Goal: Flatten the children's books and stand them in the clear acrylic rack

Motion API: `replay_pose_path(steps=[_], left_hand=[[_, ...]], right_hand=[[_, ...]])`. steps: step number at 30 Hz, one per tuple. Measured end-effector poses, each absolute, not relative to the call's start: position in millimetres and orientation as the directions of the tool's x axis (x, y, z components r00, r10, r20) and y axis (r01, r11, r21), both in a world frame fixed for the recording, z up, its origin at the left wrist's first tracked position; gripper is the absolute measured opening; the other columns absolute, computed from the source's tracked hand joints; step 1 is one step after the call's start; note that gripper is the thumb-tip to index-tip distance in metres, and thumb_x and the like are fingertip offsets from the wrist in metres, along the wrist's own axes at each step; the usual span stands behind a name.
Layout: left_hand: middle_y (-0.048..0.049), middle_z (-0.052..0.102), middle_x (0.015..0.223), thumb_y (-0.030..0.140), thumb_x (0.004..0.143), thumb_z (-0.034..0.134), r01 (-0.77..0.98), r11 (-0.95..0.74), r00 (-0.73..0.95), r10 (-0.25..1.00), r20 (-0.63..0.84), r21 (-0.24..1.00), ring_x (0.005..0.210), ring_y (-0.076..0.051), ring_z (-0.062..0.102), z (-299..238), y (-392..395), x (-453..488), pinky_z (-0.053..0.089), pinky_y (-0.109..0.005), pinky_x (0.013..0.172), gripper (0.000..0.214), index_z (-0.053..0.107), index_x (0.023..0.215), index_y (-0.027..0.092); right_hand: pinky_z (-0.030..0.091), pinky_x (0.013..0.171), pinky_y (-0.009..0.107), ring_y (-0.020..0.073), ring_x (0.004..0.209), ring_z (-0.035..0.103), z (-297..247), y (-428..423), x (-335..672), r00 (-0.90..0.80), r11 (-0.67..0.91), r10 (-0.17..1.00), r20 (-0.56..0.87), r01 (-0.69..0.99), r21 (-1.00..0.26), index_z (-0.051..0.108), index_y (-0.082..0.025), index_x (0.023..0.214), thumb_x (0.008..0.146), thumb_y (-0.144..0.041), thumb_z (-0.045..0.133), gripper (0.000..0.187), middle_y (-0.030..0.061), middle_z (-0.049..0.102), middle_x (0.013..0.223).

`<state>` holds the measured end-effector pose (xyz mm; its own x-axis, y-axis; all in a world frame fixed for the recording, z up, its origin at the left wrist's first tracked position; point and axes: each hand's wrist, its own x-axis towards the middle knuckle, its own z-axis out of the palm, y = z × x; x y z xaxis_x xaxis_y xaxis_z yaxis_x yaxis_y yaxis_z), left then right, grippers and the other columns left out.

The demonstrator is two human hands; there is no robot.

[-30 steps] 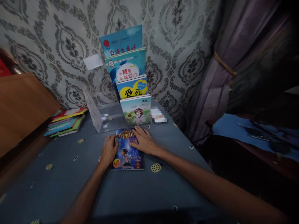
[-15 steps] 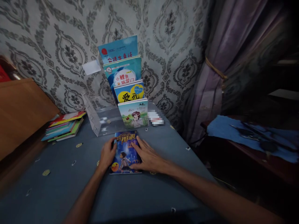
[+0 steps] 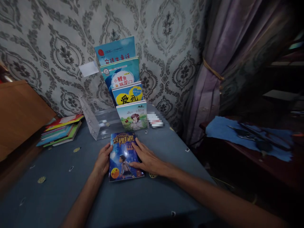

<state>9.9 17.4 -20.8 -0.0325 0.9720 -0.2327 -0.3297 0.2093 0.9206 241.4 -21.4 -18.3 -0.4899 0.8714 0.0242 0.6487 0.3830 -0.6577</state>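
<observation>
The dark-blue book (image 3: 123,155) lies flat on the table (image 3: 59,190), left hand (image 3: 102,161) clasping its left edge, right hand (image 3: 148,160) spread open on the cover. A light palm should steady it while the clasp squares it to the stand (image 3: 99,122) just beyond.

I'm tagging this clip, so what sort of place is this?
Probably a room in a home: patterned wallpaper, a tied-back purple curtain, and a cloth-covered table with children's books in a clear stand.
</observation>
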Motion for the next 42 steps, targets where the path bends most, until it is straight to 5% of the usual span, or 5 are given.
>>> replay_pose_path(steps=[8, 12, 16, 27, 42], left_hand=[[-0.0035, 0.077, 0.089, 0.027, 0.074, 0.077, -0.351, 0.140, -0.088, 0.980, -0.181, 0.926, 0.076, -0.020, 0.074, -17, 13, 13, 0.061, -0.032, 0.077, 0.024, 0.069, 0.096, 0.019], [-0.0047, 0.077, 0.099, 0.033, 0.073, 0.078, -0.334, 0.100, -0.052, 0.991, -0.124, 0.937, 0.087, -0.022, 0.074, -15, 13, 16, 0.060, -0.036, 0.084, 0.034, 0.068, 0.103, 0.020], [-0.0046, 0.077, 0.099, 0.033, 0.075, 0.077, -0.325, 0.069, -0.067, 0.993, -0.096, 0.943, 0.089, -0.023, 0.074, -8, 20, 26, 0.060, -0.036, 0.084, 0.034, 0.069, 0.105, 0.021], [-0.0017, 0.077, 0.098, 0.030, 0.072, 0.081, -0.418, 0.000, -0.002, 1.000, -0.001, 0.908, 0.077, -0.015, 0.071, 9, 52, 65, 0.057, -0.027, 0.077, 0.041, 0.069, 0.110, 0.020], [0.0004, 0.075, 0.092, 0.038, 0.069, 0.083, -0.381, -0.195, -0.003, 0.978, 0.209, 0.904, 0.073, -0.013, 0.068, 40, 97, 88, 0.054, -0.025, 0.073, 0.044, 0.066, 0.106, 0.020]], right_hand=[[0.041, 0.114, 0.051, 0.0309, 0.138, 0.049, -23, -11, 243, -0.372, 0.385, 0.901, 0.225, 0.442, -0.810, 0.043, -0.020, 0.151, 0.097, -0.035, 0.049, 0.057, 0.0158, 0.049, 0.150], [0.061, 0.077, 0.041, 0.0241, 0.096, 0.068, -19, -8, 243, -0.357, 0.232, 0.918, 0.174, 0.128, -0.964, 0.040, -0.026, 0.147, 0.091, -0.031, 0.053, 0.057, 0.0109, 0.063, 0.129], [0.055, 0.051, 0.029, 0.0173, 0.070, 0.064, -16, -5, 244, -0.285, 0.138, 0.950, 0.124, 0.030, -0.990, 0.041, -0.027, 0.143, 0.088, -0.029, 0.052, 0.056, 0.0092, 0.064, 0.117], [0.057, 0.093, 0.043, 0.0268, 0.118, 0.064, -6, 14, 266, -0.124, 0.328, 0.940, 0.317, 0.079, -0.941, 0.043, -0.021, 0.141, 0.089, -0.025, 0.044, 0.053, 0.0130, 0.062, 0.132], [0.055, 0.081, 0.037, 0.0222, 0.093, 0.066, 8, 70, 289, 0.016, 0.507, 0.860, 0.510, 0.079, -0.858, 0.047, -0.026, 0.135, 0.084, -0.021, 0.053, 0.052, 0.0043, 0.067, 0.106]])
